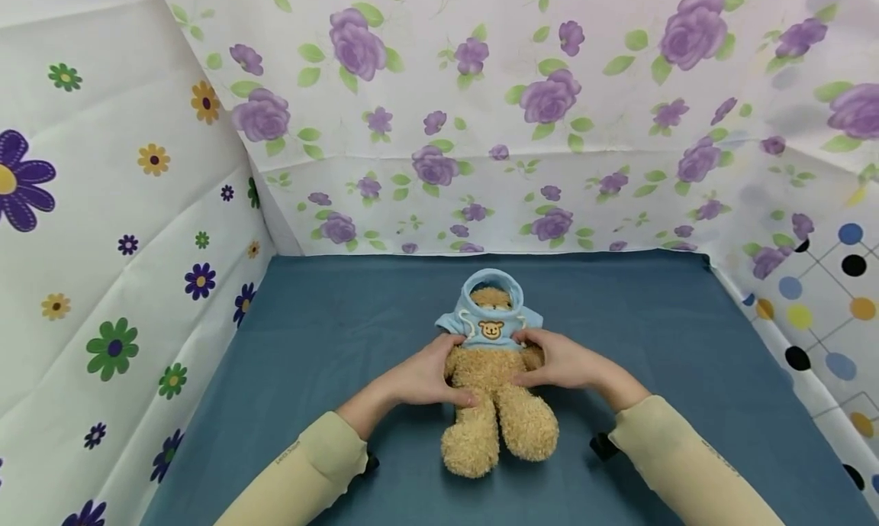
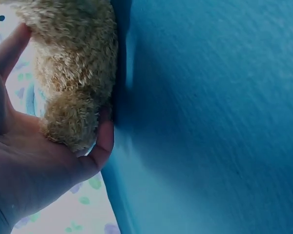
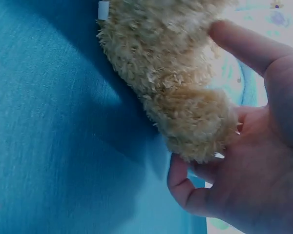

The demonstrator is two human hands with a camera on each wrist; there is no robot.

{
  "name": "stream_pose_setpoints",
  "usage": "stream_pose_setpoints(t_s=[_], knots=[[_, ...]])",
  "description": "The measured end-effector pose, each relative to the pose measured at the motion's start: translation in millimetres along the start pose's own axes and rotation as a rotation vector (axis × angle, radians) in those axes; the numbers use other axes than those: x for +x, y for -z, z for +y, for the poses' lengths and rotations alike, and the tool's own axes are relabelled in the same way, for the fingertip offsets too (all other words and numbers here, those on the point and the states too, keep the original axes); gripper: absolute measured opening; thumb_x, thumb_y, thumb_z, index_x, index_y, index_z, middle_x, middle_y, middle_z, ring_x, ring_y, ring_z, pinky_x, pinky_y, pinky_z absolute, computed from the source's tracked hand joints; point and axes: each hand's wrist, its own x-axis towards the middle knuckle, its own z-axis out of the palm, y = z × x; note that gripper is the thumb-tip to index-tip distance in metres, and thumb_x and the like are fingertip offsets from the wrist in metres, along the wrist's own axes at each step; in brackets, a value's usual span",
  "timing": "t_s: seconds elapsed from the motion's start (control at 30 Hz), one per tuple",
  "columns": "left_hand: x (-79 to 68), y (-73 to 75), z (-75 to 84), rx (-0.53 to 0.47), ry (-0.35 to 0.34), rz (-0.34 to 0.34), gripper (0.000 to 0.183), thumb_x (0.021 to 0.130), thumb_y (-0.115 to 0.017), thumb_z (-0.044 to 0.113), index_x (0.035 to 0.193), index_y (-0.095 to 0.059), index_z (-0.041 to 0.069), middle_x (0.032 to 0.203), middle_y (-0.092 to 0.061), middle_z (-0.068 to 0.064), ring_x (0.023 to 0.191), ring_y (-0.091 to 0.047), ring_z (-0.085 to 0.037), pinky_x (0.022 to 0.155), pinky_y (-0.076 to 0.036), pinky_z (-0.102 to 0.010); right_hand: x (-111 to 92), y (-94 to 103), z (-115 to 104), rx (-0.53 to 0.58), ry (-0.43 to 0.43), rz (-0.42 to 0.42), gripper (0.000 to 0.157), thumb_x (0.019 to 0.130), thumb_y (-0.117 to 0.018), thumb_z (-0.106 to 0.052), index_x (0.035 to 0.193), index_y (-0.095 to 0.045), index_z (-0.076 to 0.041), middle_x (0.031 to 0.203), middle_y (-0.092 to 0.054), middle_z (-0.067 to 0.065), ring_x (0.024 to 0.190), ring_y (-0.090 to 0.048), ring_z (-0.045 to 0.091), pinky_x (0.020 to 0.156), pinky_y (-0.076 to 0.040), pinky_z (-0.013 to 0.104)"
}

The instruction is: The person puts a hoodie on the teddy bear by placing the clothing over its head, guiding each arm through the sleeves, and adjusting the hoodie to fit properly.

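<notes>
A tan, curly-plush teddy bear [image 1: 489, 369] lies on its back with its legs toward me. A light blue hoodie [image 1: 489, 320] with a bear-face patch and white drawstrings covers its upper body. The hood's opening surrounds the bear's head, and part of the face shows inside. My left hand [image 1: 429, 369] grips the bear's side around one arm, thumb on the leg. On the opposite side my right hand [image 1: 559, 360] holds the other arm and the hoodie's hem, thumb on the lower belly. Both wrist views show fingers curled around the paws [image 2: 71, 119] [image 3: 198, 124].
A dark blue cloth [image 1: 343, 320] covers the table. Floral white sheets [image 1: 439, 129] rise at the back and along both sides. In the right wrist view a small white tag [image 3: 103, 9] sticks out from the bear's plush.
</notes>
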Motion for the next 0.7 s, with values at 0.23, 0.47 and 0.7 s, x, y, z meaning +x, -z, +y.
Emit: stream_pose_setpoints(t_s=[0.23, 0.47, 0.7], knots=[[5.2, -10.0, 8.2, 0.175, -0.066, 0.05, 0.118, 0.079, -0.097, 0.049, 0.166, -0.03, 0.007, 0.162, -0.04, -0.014, 0.148, -0.043, -0.032, 0.115, -0.043, -0.051, -2, -14.8, 7, -0.157, 0.075, 0.137, 0.056, 0.083, -0.095, -0.015, 0.129, -0.064, -0.008, 0.117, -0.066, 0.003, 0.095, -0.063, 0.02, 0.08, -0.054, 0.042], [5.3, -26.0, 18.0, 0.292, -0.085, 0.185, 0.114, 0.073, -0.101, 0.045, 0.161, -0.039, 0.009, 0.152, -0.048, -0.009, 0.138, -0.053, -0.028, 0.108, -0.049, -0.047, -3, -36.9, 11, -0.247, 0.026, 0.326, 0.032, 0.086, -0.083, 0.005, 0.098, -0.064, -0.017, 0.083, -0.056, -0.005, 0.06, -0.045, 0.012, 0.056, -0.038, 0.032], [9.1, -31.6, 18.8, 0.298, -0.107, 0.238, 0.106, 0.071, -0.102, 0.042, 0.155, -0.045, 0.008, 0.148, -0.051, -0.009, 0.133, -0.057, -0.028, 0.105, -0.051, -0.045, -2, -45.2, 17, -0.303, 0.031, 0.367, 0.027, 0.086, -0.073, 0.008, 0.088, -0.062, -0.017, 0.071, -0.051, -0.003, 0.05, -0.039, 0.011, 0.05, -0.031, 0.031]])
